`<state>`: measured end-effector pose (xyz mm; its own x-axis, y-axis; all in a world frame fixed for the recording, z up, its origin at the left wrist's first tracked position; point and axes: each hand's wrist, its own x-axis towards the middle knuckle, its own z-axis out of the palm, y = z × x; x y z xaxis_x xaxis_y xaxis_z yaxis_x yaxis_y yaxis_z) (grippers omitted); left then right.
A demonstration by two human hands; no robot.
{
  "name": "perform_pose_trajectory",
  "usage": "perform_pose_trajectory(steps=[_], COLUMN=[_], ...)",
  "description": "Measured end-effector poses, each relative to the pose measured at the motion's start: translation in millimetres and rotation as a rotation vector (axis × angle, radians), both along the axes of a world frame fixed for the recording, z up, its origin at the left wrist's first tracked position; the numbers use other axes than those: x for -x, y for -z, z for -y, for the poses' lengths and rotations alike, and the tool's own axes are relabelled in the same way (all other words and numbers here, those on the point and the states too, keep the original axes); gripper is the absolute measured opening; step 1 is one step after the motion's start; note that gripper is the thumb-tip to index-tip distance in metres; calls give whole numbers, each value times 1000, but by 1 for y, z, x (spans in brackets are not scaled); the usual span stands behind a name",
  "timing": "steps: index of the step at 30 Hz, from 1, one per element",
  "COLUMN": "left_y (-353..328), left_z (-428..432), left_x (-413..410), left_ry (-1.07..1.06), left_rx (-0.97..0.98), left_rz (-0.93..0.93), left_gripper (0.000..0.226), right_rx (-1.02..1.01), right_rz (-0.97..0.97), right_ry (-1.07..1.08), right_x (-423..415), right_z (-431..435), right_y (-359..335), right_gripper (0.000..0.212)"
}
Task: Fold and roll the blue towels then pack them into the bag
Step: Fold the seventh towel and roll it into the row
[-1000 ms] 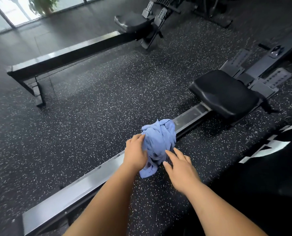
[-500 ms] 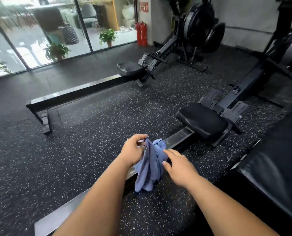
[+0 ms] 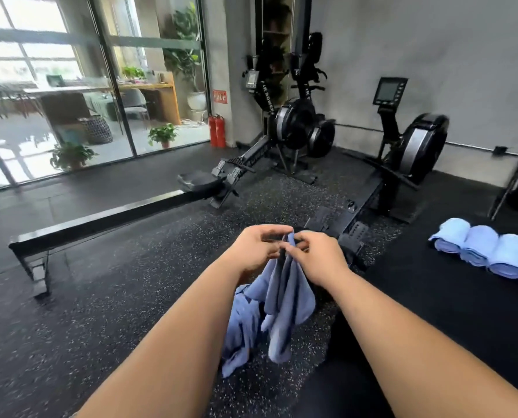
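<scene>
Towel (image 3: 281, 300) lifted, hangs free; R grip (image 3: 321, 257) now pinches top edge.

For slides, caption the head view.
Left hand and right hand pinch a hanging blue cloth towel; rolled blue towels nearby.

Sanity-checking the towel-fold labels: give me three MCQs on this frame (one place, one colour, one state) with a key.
1. Where do the rolled towels lie?
A) on a rower seat
B) on the black mat, right side
C) by the glass door

2. What colour are the fire extinguishers?
A) yellow
B) green
C) red

3. The held towel is:
A) hanging loose
B) rolled tight
C) flat on the floor

Key:
1 B, they sit in a row on the mat at right.
2 C, both are red.
3 A, the left hand and right hand pinch its top edge and it hangs down.
</scene>
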<state>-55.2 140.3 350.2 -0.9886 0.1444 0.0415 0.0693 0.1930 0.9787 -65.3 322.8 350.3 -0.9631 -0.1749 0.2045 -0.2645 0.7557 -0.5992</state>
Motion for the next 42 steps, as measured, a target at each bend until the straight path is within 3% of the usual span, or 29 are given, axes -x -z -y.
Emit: perform_pose_trajectory(steps=[5, 10, 18, 20, 22, 25, 27, 31, 35, 39, 42], left_y=[-36, -66, -76, -62, -35, 21, 53, 87, 97, 98, 100], left_z=[-61, -121, -229, -259, -291, -324, -338, -355, -362, -363, -361], left_x=[-10, -7, 16, 16, 13, -2, -14, -26, -22, -11, -1], left_ry=[45, 133, 205, 246, 305, 439, 542, 604, 459, 300, 309], left_rx=[69, 106, 147, 236, 408, 714, 844, 940, 939, 1036, 1028], left_rz=[-165, -291, -307, -319, -332, -316, -303, -350, -441, -481, -491], left_gripper=[53, 54, 50, 48, 48, 53, 54, 18, 37, 37, 30], right_rx=[67, 155, 253, 196, -8, -448, -552, -648, -590, -451, -506], right_rz=[-72, -173, -368, -372, -254, 195, 368, 250, 117, 92, 101], right_ry=[138, 218, 487, 590, 713, 809, 820, 728, 550, 503, 505], right_x=[-16, -32, -69, -86, -107, -143, -164, -169, -151, -126, -111], right_z=[-60, -135, -273, -308, -349, -395, -408, -412, -406, -392, -383], right_y=[-41, -91, -143, -128, -88, -3, 41, 75, 80, 82, 88], right_gripper=[9, 8, 10, 9, 6, 14, 31, 52, 33, 29, 28])
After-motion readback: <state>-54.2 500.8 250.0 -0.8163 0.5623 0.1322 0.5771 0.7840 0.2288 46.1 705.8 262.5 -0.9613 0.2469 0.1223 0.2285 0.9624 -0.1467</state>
